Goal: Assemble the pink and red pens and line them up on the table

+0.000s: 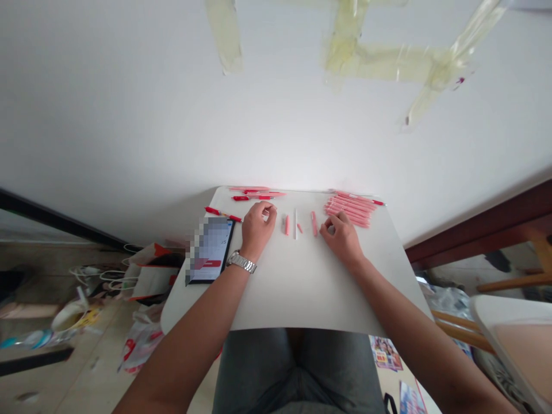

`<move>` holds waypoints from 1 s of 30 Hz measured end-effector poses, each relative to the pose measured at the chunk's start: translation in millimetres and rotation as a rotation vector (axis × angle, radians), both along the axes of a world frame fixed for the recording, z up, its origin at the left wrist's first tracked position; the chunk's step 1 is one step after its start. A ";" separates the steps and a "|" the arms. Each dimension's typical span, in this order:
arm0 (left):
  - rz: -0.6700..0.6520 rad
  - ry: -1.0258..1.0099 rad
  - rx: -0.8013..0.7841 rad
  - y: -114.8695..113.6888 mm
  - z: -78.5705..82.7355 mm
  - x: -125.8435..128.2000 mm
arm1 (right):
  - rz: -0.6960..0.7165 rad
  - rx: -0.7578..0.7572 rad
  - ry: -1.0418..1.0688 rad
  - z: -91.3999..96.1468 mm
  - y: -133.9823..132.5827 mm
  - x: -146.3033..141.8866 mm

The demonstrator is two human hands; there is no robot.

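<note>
My left hand (260,223), with a metal watch (242,261) on its wrist, is over the table's left half, thumb and forefinger curled together; whether anything tiny is pinched there I cannot make out. On the right, my right hand (341,234) rests on the table with fingers bent in and thumb against forefinger, their contents hidden. Between the hands lie separate pen parts: a pink barrel piece (287,225), a thin white refill (295,223), a small pink piece (300,228) and a longer pink piece (314,223). Beyond my right hand is a pile of pink pens (351,210).
Red pens (253,198) lie along the back left of the white table (293,299). A phone (211,253) is at the left edge, another red pen (223,214) above it. A wall stands directly behind. Bags (149,336) are on the floor; a chair (513,322) is at right.
</note>
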State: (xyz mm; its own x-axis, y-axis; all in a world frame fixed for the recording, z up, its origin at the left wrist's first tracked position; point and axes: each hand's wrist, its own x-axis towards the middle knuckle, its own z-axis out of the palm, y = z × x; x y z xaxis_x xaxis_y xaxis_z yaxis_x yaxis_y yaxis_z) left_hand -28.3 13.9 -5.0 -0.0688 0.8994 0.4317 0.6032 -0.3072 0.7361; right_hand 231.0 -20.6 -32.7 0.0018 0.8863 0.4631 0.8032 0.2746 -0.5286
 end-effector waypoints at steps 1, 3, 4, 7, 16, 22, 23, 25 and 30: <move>0.015 -0.004 -0.001 1.6 -0.8 -1.4 | 0.000 0.005 -0.008 -0.2 0.1 -0.3; 0.029 -0.019 -0.004 4.4 -3.0 -3.8 | -0.001 0.013 -0.013 -0.8 0.4 -1.1; 0.030 -0.024 -0.006 5.4 -4.2 -4.6 | -0.004 0.017 -0.012 -1.1 0.5 -1.5; 0.024 -0.031 -0.003 6.6 -6.5 -5.3 | -0.018 0.028 -0.014 -2.0 0.9 -2.9; -0.169 -0.109 -0.021 6.0 -6.2 -1.2 | 0.000 -0.016 -0.071 3.5 4.2 -2.0; -0.099 -0.075 -0.041 6.7 -3.4 -2.4 | 0.016 -0.074 -0.163 7.5 12.4 2.3; -0.093 -0.066 -0.052 6.6 -2.1 -2.0 | 0.008 -0.080 -0.170 7.5 13.8 2.6; -0.077 -0.050 -0.080 6.3 0.4 -0.8 | -0.012 -0.095 -0.175 7.5 16.1 2.8; -0.053 -0.005 -0.117 5.8 2.7 2.0 | -0.026 -0.104 -0.158 7.6 18.4 3.5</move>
